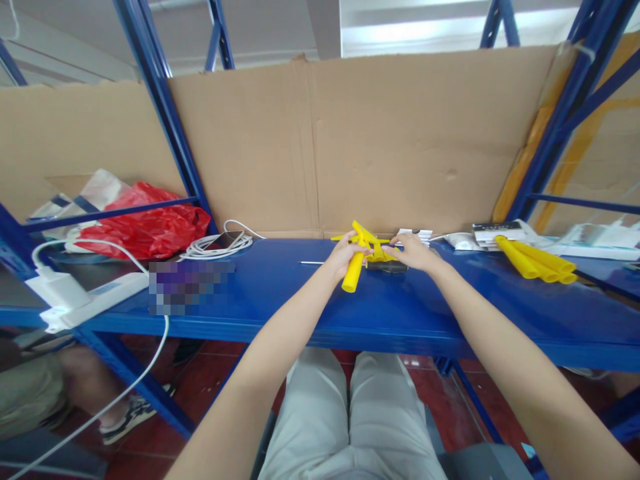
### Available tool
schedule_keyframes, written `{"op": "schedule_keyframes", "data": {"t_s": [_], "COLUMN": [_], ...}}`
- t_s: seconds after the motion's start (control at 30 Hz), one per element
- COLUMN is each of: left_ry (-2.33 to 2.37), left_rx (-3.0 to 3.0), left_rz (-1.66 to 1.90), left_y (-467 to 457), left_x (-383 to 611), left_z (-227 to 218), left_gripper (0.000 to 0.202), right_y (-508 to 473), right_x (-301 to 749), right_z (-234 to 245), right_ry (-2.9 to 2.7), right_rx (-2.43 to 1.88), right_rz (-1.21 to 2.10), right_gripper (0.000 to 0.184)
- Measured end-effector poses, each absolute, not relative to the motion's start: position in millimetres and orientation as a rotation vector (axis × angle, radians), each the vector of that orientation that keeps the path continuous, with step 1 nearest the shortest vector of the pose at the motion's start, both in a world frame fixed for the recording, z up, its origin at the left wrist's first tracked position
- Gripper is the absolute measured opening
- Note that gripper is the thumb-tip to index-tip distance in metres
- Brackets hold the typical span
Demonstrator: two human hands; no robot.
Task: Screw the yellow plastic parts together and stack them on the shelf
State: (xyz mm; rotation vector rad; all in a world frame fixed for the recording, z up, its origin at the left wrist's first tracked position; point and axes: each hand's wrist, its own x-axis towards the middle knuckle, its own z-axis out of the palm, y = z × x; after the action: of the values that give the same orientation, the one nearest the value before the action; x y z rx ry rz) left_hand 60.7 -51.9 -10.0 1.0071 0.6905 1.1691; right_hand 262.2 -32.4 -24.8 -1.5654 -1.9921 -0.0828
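My left hand [343, 255] is closed around a yellow plastic piece [354, 270] with a round tube that points down toward me. Angled yellow arms stick out above and beside that hand. My right hand [413, 252] pinches the right end of the same yellow assembly, its fingertips partly hidden by it. Just below lies a screwdriver with a black handle [387, 267] on the blue shelf top [280, 287]. Its thin metal shaft [311, 263] reaches out to the left, passing behind my left hand.
Several yellow tubes [537, 260] lie at the right, by a small white box [497, 232]. At the left are a coiled white cable [217, 247], a red plastic bag [145, 220] and a power strip [105, 297]. Cardboard [390, 140] walls the back. Another person's leg [85, 380] shows below left.
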Motion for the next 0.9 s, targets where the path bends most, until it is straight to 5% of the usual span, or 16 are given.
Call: {"op": "schedule_keyframes", "data": {"t_s": [0.4,0.63,0.9], "left_ry": [0.763,0.745,0.783], "left_rx": [0.902,0.878,0.869], "left_rz": [1.349,1.389,1.333], "left_y": [-41,-33,-31], "left_x": [50,46,46], "left_z": [-10,-11,-13], "left_gripper": [0.069,0.076,0.067], "right_y": [-47,-63,-53], "right_x": [276,293,302], "right_z": [-16,7,16], "right_ry": [-2.221,-1.51,-0.798], "right_rx": [-1.519,-1.177,-0.856], "right_rz": [0.393,0.866,0.705], "right_gripper": [0.022,0.043,0.05]}}
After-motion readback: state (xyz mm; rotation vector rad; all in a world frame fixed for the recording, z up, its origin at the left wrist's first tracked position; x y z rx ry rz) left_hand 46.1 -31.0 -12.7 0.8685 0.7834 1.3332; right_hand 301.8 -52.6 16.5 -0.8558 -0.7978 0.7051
